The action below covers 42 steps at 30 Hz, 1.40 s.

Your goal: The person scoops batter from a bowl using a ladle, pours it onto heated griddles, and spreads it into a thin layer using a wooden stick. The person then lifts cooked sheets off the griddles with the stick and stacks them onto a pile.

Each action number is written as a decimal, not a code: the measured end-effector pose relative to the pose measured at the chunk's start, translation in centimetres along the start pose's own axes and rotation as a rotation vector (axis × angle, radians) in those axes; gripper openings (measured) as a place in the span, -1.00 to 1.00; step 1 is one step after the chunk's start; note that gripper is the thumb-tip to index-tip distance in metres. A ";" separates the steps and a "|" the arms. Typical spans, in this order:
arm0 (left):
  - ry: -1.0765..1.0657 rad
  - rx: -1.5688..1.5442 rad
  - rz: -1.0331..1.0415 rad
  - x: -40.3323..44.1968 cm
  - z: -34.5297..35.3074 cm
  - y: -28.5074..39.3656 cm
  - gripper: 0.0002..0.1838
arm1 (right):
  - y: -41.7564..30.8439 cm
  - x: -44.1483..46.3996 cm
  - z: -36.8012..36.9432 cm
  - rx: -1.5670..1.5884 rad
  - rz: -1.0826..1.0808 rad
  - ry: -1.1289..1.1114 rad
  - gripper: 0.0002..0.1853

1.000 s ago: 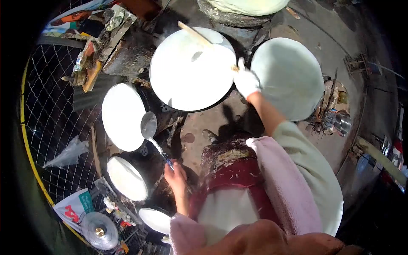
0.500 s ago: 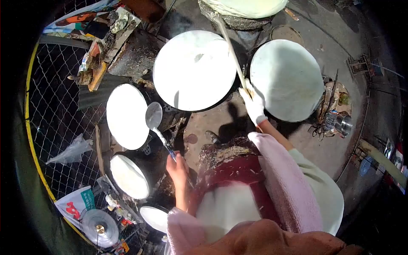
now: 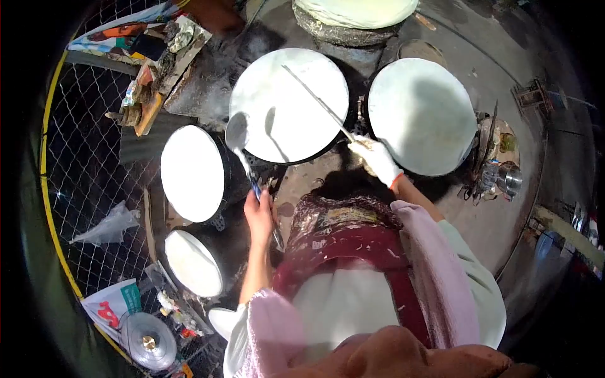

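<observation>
My bare left hand (image 3: 259, 214) is closed round the blue handle of a long metal ladle (image 3: 237, 131), whose bowl is over the lower left edge of the large middle white disc (image 3: 296, 88). A white glove covers my right hand (image 3: 376, 159), which is closed on a long thin stick (image 3: 318, 99). The stick slants up and left across the middle disc; whether it touches the surface cannot be told. Right of it lies another large round white disc (image 3: 422, 116), partly in shadow.
Smaller white discs stand at left (image 3: 192, 173) and lower left (image 3: 193, 263). A pale round stack (image 3: 356, 12) is at the top. A wire fence (image 3: 82, 157) runs along the left. A metal pot (image 3: 508, 178) and tools are at right. A round lid (image 3: 149, 341) lies lower left.
The ladle has moved up and right to the middle disc. My right hand first drew back from that disc's right edge, and the stick has since swung left across the disc.
</observation>
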State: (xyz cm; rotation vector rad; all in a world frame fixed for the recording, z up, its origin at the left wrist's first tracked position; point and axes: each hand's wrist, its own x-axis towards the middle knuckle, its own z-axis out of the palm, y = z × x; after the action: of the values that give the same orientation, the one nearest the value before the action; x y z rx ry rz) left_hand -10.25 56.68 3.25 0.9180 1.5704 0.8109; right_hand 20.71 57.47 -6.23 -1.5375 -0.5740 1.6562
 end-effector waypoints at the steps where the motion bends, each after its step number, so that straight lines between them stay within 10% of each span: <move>1: -0.048 0.032 0.034 2.2 -0.3 0.2 -0.84 | 0.1 0.6 0.0 0.016 -0.087 0.056 -0.63; 12: -0.548 0.129 0.062 25.3 6.2 5.1 -0.82 | 5.7 -2.5 5.2 -0.171 -0.322 0.347 -0.63; 21: -0.494 -0.119 -0.281 16.3 2.1 3.3 -0.88 | 4.1 -3.9 14.7 0.259 0.058 0.197 -0.70; 26: -0.496 -0.251 -0.399 14.8 1.2 2.2 -0.87 | 9.4 -1.3 15.2 0.036 -0.300 0.332 -0.61; 30: -0.473 -0.602 -0.512 15.0 1.6 2.0 -0.85 | 5.8 -3.4 18.8 0.239 0.122 0.139 -0.60; 32: -0.484 -0.501 -0.306 12.7 -2.4 6.1 -0.70 | 3.2 -5.1 17.1 0.229 0.065 0.140 -0.61; 33: -0.898 -1.218 -0.513 17.1 -5.8 2.6 -0.72 | 3.6 -4.8 15.7 0.181 0.034 0.216 -0.62; 35: -1.447 -1.416 -0.647 16.9 -9.1 1.0 -0.67 | 4.5 -3.7 13.8 0.124 -0.042 0.392 -0.63; 38: -0.971 -0.678 -0.192 14.9 -11.1 2.5 -0.67 | 9.2 -2.4 13.2 -0.296 -0.350 0.282 -0.62; 40: -0.919 -0.699 -0.289 15.1 -11.2 4.8 -0.68 | 8.4 -3.7 14.3 -0.282 -0.232 0.077 -0.60; 41: -0.518 -0.464 -0.201 14.3 -10.4 5.9 -0.69 | 9.1 -4.2 13.8 -0.185 -0.269 0.178 -0.59; 42: -0.766 -0.764 -0.364 14.6 -10.6 6.8 -0.68 | 8.6 -5.1 13.6 -0.093 -0.311 0.286 -0.58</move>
State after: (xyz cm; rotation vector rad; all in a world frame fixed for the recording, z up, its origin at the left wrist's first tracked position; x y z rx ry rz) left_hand -21.28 72.48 4.41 0.2877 0.6272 0.6072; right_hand 5.23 50.90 -7.56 -1.6220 -0.7019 1.1670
